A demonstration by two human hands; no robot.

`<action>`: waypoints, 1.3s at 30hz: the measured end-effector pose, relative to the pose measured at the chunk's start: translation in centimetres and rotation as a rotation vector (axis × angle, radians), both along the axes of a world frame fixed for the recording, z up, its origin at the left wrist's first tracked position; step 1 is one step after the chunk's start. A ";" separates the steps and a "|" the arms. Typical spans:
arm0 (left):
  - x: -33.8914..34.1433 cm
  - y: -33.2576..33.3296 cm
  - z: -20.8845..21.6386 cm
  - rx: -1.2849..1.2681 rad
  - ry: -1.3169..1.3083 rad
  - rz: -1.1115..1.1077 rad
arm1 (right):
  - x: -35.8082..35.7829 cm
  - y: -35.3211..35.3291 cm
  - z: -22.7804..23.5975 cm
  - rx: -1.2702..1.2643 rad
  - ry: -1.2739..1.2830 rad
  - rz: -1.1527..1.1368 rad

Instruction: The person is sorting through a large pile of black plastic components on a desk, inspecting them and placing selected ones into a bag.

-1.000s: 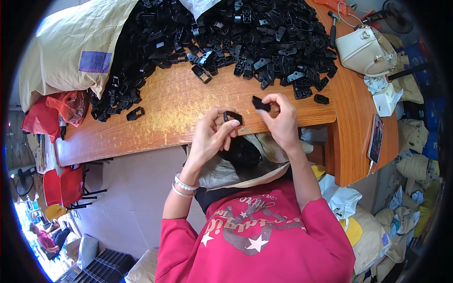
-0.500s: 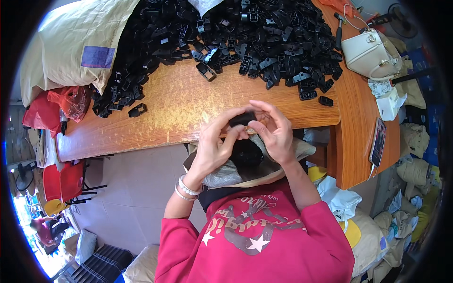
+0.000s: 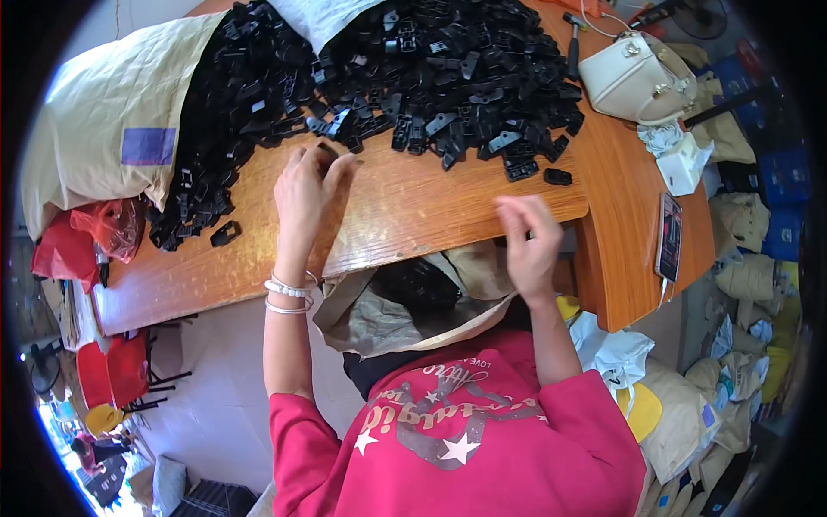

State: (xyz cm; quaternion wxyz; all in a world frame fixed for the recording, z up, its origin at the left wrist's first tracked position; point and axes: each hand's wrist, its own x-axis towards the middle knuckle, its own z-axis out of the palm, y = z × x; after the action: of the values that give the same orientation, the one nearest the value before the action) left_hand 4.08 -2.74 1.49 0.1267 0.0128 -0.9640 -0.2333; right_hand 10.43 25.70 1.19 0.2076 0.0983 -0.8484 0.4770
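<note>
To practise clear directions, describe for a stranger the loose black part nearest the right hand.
Find the wooden table, then the heap of black parts on it. Off the heap's lower right edge, beyond the right hand, is the loose black part; unlike its neighbours, it lies alone.

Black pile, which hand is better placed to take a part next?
Probably your left hand, beside a dark part at the near edge of the pile; your right hand is farther back, by the front edge of the table.

Black plastic parts (image 3: 457,69); an orange-brown, wood-grained desk (image 3: 431,202); far left, a beige sack (image 3: 95,103) with a purple rectangle (image 3: 147,146) — near, a crimson shirt (image 3: 508,470) with white stars (image 3: 460,447).
</note>
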 end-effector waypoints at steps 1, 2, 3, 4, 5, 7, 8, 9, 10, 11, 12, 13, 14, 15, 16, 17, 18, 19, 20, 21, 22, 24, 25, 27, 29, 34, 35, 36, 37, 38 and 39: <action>-0.1 -0.5 -0.9 -0.035 0.018 0.021 | -0.5 1.0 -0.1 0.089 0.054 -0.150; -0.2 -0.7 -1.3 -0.031 0.022 0.013 | -0.9 2.6 -0.4 0.229 0.103 -0.260; -0.2 -0.9 -1.5 -0.030 0.027 0.022 | -1.5 4.0 -0.7 0.279 0.094 -0.349; -0.1 -0.9 -1.4 -0.030 0.031 0.028 | -1.9 5.4 -0.5 0.382 0.081 -0.383; -0.1 -0.7 -1.2 0.056 -0.040 0.071 | -2.3 6.3 -0.5 0.482 0.066 -0.413; 0.5 -0.3 -0.1 0.151 -0.082 0.079 | -2.6 7.5 -0.7 0.564 0.046 -0.392; 0.7 0.0 0.1 0.246 -0.124 0.092 | -2.7 7.9 -0.6 0.646 0.026 -0.367; 0.9 -0.3 0.0 0.236 -0.116 0.057 | -2.5 8.0 -0.5 0.626 0.059 -0.379; 1.0 -0.7 0.1 0.200 -0.193 0.048 | -2.4 8.0 -0.6 0.589 0.051 -0.374; 0.9 -1.0 0.2 0.167 -0.269 0.029 | -2.1 8.1 -0.5 0.558 0.044 -0.377; 1.1 -1.5 -0.4 0.191 -0.229 0.004 | -1.9 7.8 -0.7 0.463 0.050 -0.367; 1.6 -1.5 -0.2 0.360 -0.251 -0.019 | -1.6 7.2 -1.0 0.400 0.073 -0.387; 2.5 -2.1 -0.8 0.535 -0.238 -0.057 | -1.3 6.0 -1.2 0.294 0.072 -0.374; 3.5 -0.9 -0.1 0.750 -0.212 -0.113 | -0.9 5.0 -1.1 0.204 0.081 -0.328; 4.4 0.0 0.1 0.897 -0.192 -0.139 | -0.6 3.9 -0.5 0.110 0.152 -0.250; 5.0 0.8 0.1 1.044 -0.175 -0.165 | 0.0 2.4 -0.2 -0.148 -0.026 -0.190; 5.8 2.1 1.7 1.038 -0.255 -0.117 | 0.0 1.3 0.1 -0.148 0.042 -0.085; 6.3 3.8 3.3 1.030 -0.334 -0.075 | 0.1 0.3 0.1 -0.182 0.073 -0.028; 6.5 4.7 3.1 1.066 -0.367 -0.092 | 0.3 -0.8 0.5 -0.285 0.057 0.053; 6.8 5.5 3.2 1.159 -0.434 -0.131 | 0.6 -1.4 1.3 -0.240 0.022 0.088; 7.2 6.3 3.0 1.213 -0.396 -0.165 | 0.9 -1.9 1.8 -0.228 -0.008 0.129; 7.6 7.5 3.5 1.310 -0.408 -0.216 | 1.2 -2.7 2.1 -0.291 -0.019 0.216; 7.8 8.0 3.8 1.317 -0.426 -0.230 | 1.3 -2.7 2.1 -0.255 -0.008 0.231; 8.0 8.3 3.6 1.278 -0.453 -0.247 | 1.3 -2.8 2.1 -0.165 0.012 0.249; 7.8 8.5 3.1 1.224 -0.437 -0.258 | 1.1 -2.5 1.4 -0.155 0.057 0.240; 8.4 8.3 3.7 1.160 -0.435 -0.227 | 1.1 -2.7 1.3 -0.034 0.167 0.267; 8.5 8.3 3.7 1.161 -0.437 -0.227 | 1.3 -3.0 1.7 -0.015 0.158 0.261; 8.7 8.3 3.8 1.146 -0.412 -0.232 | 1.5 -3.2 1.7 -0.018 0.156 0.271; 8.7 8.0 3.9 1.145 -0.409 -0.227 | 1.6 -3.4 1.6 -0.041 0.160 0.261; 8.7 7.7 3.9 1.157 -0.438 -0.238 | 1.6 -3.6 1.5 -0.063 0.164 0.251; 8.7 7.4 3.8 1.169 -0.466 -0.249 | 1.6 -3.8 1.3 -0.065 0.163 0.256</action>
State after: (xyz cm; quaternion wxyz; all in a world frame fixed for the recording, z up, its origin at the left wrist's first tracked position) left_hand 12.74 4.68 5.31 -0.1421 0.0181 -0.6742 -0.7245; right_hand 12.00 21.86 2.54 0.2162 0.2374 -0.7933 0.5174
